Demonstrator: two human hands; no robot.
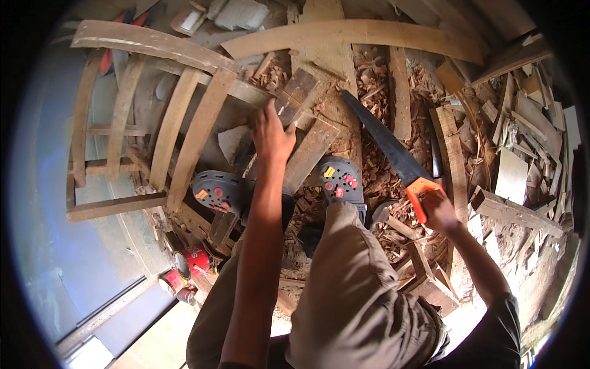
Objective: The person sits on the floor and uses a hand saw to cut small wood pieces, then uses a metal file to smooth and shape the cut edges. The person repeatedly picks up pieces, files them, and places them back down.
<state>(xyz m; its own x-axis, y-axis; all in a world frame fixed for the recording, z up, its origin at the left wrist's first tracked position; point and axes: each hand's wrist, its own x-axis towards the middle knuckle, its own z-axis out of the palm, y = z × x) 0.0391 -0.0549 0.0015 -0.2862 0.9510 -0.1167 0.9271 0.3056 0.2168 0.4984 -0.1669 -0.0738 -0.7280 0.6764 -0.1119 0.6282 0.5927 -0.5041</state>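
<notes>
Handsaw [388, 142] is out to the right of the feet, blade slanting up and left, tip over the wide plank [332, 111]; I can't tell if it touches. Right hand [439, 211] has its fingers closed round the orange handle. Left hand [272, 136] is on the lower left edge of a short dark board [298, 92], thumb and fingers a little apart; from my one view I can't be sure whether it's pinching the board or just resting on it. Just below that I see a second, paler board [313, 150] lying at a slant between the two grey clogs [216, 192], right one [340, 179] near its lower end. Wood chips [376, 117] cover the ground around the blade. Further out, I've got a slatted wooden frame [196, 132] on the left, a long plank [356, 35] across the top, and a heap of scrap wood [519, 212] on the right. Red cans [195, 261] sit lower left, near a blue surface [80, 246].
</notes>
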